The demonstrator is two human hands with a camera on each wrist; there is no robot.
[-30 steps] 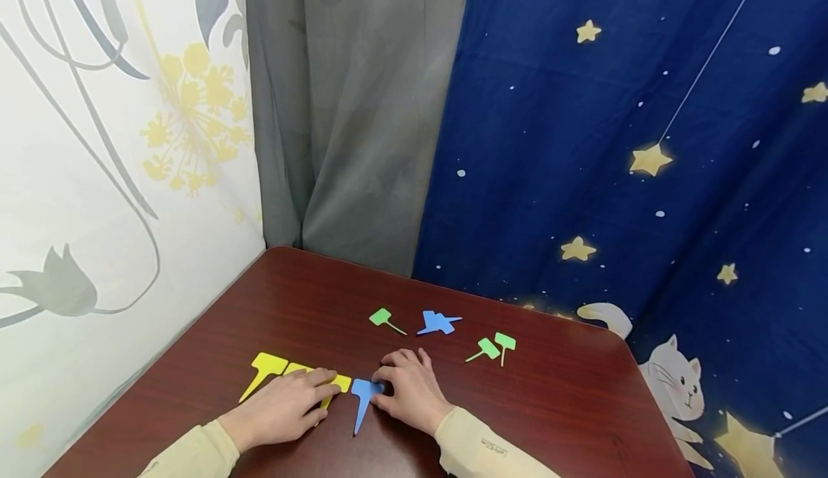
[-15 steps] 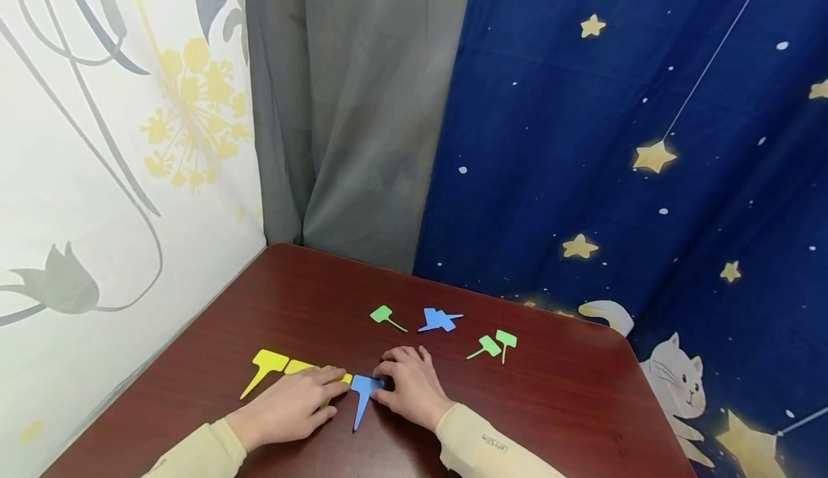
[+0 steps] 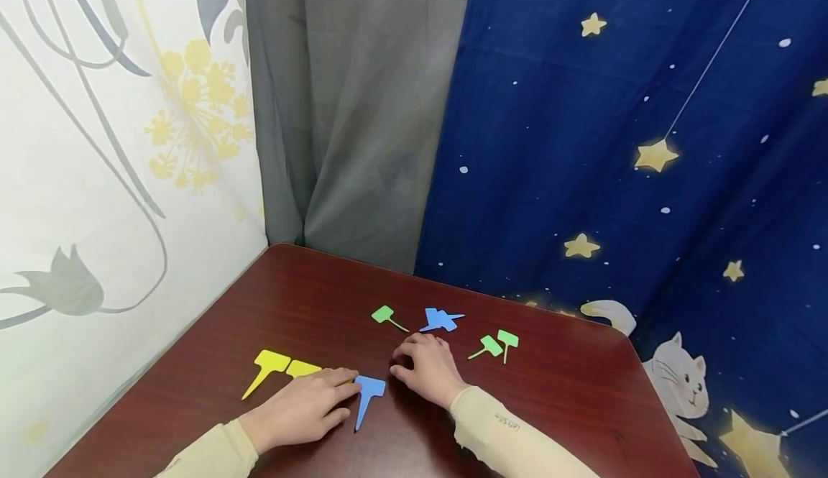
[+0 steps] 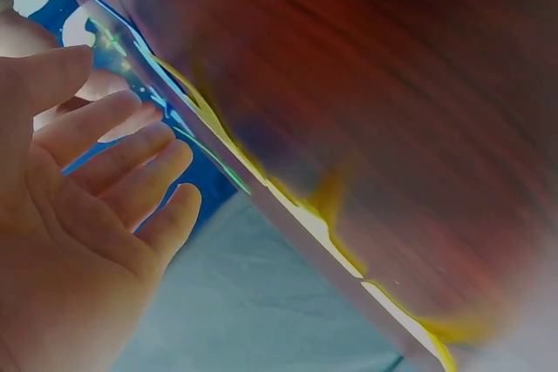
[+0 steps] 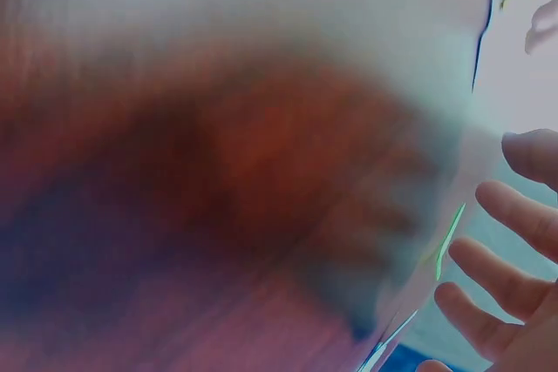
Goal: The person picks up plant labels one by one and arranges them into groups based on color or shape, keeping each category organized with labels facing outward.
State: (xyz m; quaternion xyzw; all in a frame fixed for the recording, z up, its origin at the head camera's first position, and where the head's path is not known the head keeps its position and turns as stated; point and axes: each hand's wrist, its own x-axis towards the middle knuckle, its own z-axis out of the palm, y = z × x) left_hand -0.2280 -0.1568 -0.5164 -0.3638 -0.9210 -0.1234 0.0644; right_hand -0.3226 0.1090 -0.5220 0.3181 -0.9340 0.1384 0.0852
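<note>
Flat T-shaped plant labels lie on the table. In the head view, a yellow label point(image 3: 272, 361) is at the left of a row, with another yellow label point(image 3: 302, 368) beside it. A third yellow one is mostly hidden under my left hand point(image 3: 307, 406). A blue label point(image 3: 371, 386) ends the row at the right, stem pointing toward me. The left fingertips rest where the yellow and blue labels meet, and the left wrist view shows that hand's fingers relaxed. My right hand point(image 3: 428, 369) is over the table right of the blue label, fingers loosely bent, holding nothing.
Farther back are two overlapping blue labels point(image 3: 442, 321). A green label point(image 3: 383, 313) lies to their left; two more green labels, one nearer point(image 3: 491, 346) and one beside it point(image 3: 507, 338), lie to their right. Curtains point(image 3: 362, 140) hang behind the dark red table point(image 3: 569, 406).
My right hand has let go of the blue label and moved right and farther back. My left hand has slid slightly right, its fingertips now reaching the blue label's left edge.
</note>
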